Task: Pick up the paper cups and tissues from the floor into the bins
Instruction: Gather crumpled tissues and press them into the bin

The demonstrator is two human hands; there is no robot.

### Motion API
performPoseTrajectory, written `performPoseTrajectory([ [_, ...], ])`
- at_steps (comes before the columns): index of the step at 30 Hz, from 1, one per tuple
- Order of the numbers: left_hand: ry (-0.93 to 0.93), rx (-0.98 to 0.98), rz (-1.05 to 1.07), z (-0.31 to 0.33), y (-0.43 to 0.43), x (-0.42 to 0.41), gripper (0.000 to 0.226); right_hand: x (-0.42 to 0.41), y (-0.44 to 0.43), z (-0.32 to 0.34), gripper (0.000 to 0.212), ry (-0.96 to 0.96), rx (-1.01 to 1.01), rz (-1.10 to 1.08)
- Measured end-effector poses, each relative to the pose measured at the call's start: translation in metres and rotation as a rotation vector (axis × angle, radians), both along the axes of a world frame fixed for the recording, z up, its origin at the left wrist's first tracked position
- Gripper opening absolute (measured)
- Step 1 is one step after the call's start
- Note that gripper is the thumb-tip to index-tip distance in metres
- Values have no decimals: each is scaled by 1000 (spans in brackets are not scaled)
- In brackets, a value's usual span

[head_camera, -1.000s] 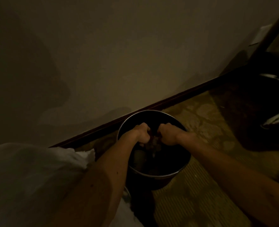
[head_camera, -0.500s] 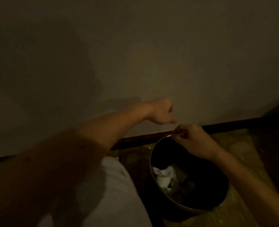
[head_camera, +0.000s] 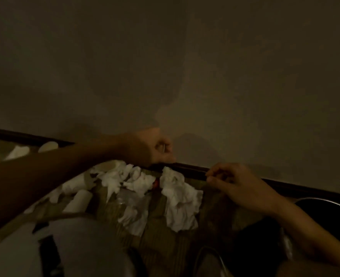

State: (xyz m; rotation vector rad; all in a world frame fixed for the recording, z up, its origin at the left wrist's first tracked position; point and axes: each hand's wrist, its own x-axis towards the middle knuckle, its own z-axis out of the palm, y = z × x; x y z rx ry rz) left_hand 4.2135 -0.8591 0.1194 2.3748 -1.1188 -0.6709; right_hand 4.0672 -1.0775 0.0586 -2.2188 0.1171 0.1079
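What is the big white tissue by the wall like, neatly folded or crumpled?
Crumpled. The big white paper tissue lies on the patterned floor in bumpy wrinkles with ragged edges, not in flat folds.

Tissues (head_camera: 179, 198) right below the baseboard (head_camera: 185, 169) are looking like crinkly matt paper, the baseboard itself is coming across as dark glossy wood, and the bin (head_camera: 324, 200) rim under its right end is glinting like smooth metal.

Looked like a dimly lit room indoors, home or hotel hard to call: plain painted wall (head_camera: 225, 66), dark skirting board (head_camera: 305, 189), patterned carpet (head_camera: 161, 246), crumpled tissues (head_camera: 180, 200) strewn along its far edge, round metal-rimmed bin (head_camera: 324, 200) near that same edge.
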Motion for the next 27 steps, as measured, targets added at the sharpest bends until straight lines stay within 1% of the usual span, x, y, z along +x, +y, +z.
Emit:
performPoseTrajectory([
  [2,81,-16,72,-37,26,4,20,17,15,-23,2,88,0,15],
  [4,138,-57,134,-77,39,3,19,29,25,-49,6,178,-6,0],
  [6,125,-85,168,-118,41,-1,19,39,32,-75,10,287,29,-36],
  [8,151,-96,177,-158,37,-5,16,46,40,-98,16,403,92,-67],
  [10,188,-88,226,-192,32,-5,11,53,46,-117,25,444,100,-86],
  [11,191,-100,261,-208,30,-4,17,57,48,-126,28,436,81,-92],
  [14,120,-208,332,-251,21,-2,45,71,52,-145,35,431,12,-111],
  [15,111,-231,352,-262,18,0,51,76,54,-150,37,444,2,-125],
  [17,139,-257,358,-283,14,5,54,85,59,-160,41,463,21,-158],
  [18,172,-267,353,-292,13,7,52,88,63,-164,42,473,75,-184],
  [21,230,-300,404,-315,11,4,42,91,77,-176,43,601,378,-298],
  [23,233,-331,459,-324,12,-9,33,85,83,-184,38,662,434,-364],
  [25,272,-392,457,-328,16,-19,22,81,86,-188,33,665,455,-422],
  [27,396,-474,468,-327,23,-27,26,77,90,-189,27,633,488,-443],
])
